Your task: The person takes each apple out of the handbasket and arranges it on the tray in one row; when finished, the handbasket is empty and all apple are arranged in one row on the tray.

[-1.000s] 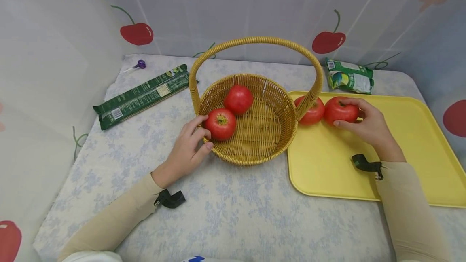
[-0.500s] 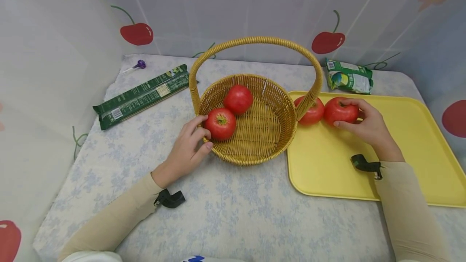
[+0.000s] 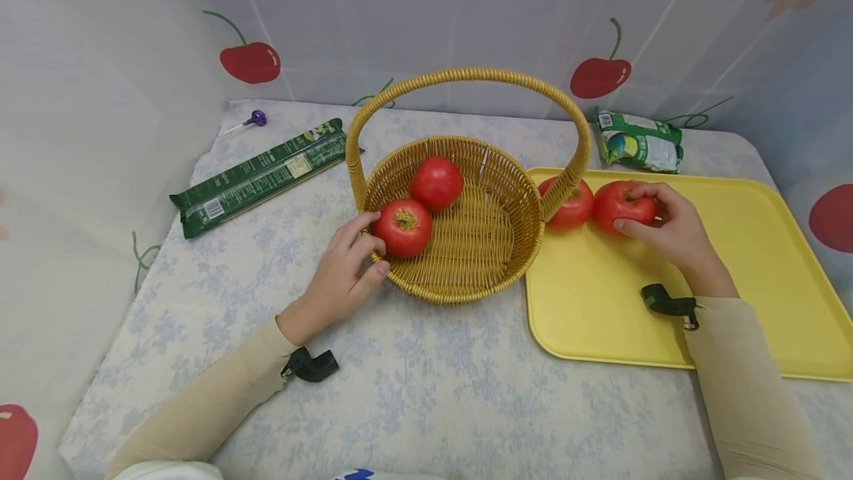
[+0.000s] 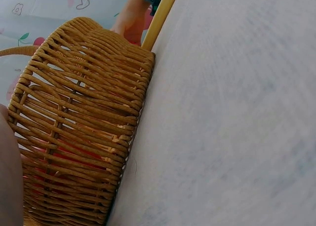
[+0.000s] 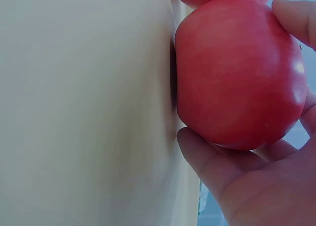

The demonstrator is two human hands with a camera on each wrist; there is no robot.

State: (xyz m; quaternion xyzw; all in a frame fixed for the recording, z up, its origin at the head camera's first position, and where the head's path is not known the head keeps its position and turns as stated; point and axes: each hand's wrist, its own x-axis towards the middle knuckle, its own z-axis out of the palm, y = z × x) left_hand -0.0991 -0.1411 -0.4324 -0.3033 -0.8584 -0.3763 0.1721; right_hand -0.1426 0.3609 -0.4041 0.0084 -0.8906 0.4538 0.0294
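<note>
A golden wicker basket with a tall arched handle stands at mid-table. My left hand grips its left rim, fingers curled over the edge beside an apple. Behind that one in the basket lies another red apple. My right hand holds a red apple on the yellow tray, thumb at the near side. In the right wrist view, fingers and thumb wrap round this apple. Beside it is another apple, partly behind the basket handle. The left wrist view shows the basket's woven side.
The yellow tray lies right of the basket. A long green packet and a purple lollipop are at the left. A green and white packet lies behind the tray, near the patterned curtain.
The fingers of my right hand have shifted very slightly on the apple. My left hand, the basket and the other apples look unmoved.
</note>
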